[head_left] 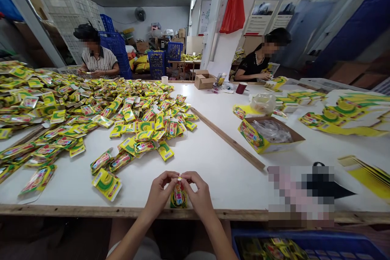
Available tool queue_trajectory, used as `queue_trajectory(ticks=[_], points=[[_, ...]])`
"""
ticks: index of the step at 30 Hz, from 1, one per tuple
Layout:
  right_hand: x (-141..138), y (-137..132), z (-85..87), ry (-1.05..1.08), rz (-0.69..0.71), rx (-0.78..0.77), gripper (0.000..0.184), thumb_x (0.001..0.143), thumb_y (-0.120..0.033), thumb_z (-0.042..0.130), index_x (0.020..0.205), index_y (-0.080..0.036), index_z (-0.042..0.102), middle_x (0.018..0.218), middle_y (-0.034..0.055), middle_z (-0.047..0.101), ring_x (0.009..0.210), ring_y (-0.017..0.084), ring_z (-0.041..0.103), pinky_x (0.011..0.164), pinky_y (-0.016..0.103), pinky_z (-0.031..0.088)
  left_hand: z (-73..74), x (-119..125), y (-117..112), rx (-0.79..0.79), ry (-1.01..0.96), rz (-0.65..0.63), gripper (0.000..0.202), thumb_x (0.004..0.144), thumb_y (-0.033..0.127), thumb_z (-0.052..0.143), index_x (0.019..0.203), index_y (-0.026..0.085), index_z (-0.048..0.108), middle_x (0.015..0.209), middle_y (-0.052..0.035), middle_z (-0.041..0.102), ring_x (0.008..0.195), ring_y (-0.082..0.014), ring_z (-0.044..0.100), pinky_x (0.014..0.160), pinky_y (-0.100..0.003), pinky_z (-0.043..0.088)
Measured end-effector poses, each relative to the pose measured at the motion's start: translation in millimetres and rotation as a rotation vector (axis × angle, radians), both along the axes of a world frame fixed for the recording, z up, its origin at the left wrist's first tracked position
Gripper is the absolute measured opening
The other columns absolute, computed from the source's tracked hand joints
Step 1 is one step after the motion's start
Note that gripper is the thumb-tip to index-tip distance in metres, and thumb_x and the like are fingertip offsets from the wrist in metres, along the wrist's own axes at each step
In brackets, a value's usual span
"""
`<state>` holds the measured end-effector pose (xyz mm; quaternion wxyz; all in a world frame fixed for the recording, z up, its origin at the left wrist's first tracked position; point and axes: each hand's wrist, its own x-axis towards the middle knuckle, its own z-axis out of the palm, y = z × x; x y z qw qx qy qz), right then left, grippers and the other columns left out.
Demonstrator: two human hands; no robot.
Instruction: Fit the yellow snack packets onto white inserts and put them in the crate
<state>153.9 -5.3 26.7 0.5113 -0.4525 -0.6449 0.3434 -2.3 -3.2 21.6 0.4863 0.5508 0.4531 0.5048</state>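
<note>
Close to the table's front edge, my left hand (162,190) and my right hand (198,191) meet at the top end of a small yellow-and-green candy box (178,198). Fingers and thumbs of both hands are pinched on that end, partly hiding it. The printed front of the box faces up. To the left of my hands a loose box (107,185) lies flat, and beyond it spreads a large heap of similar boxes (144,126).
A wooden strip (228,140) divides the white table (210,158). Right of it stands an open display carton (274,146) with clear plastic inside. A blue crate (329,237) with packets sits below the edge. Two people (99,59) (258,61) work across the table.
</note>
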Motion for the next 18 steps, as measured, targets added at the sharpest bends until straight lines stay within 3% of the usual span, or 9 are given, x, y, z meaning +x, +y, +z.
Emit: queue_trajectory(ticks=[6, 18], points=[[-6, 6, 2.2, -0.038, -0.111, -0.076, 0.013, 0.084, -0.03, 0.059, 0.082, -0.019, 0.066, 0.076, 0.003, 0.068, 0.069, 0.018, 0.062, 0.067, 0.028, 0.05, -1.2, 4, 2, -0.031, -0.008, 0.066, 0.022, 0.079, 0.035, 0.065, 0.09, 0.016, 0.068, 0.08, -0.0045, 0.071, 0.075, -0.0186, 0.065, 0.07, -0.028, 0.052], [-4, 10, 12.8, -0.027, -0.078, -0.149, 0.018, 0.084, -0.034, 0.059, 0.075, -0.019, 0.064, 0.069, 0.002, 0.066, 0.065, 0.017, 0.06, 0.063, 0.026, 0.048, -2.6, 4, 7, -0.042, -0.026, 0.092, 0.017, 0.08, 0.032, 0.065, 0.081, 0.016, 0.067, 0.075, -0.0026, 0.069, 0.07, -0.0169, 0.062, 0.067, -0.026, 0.05]])
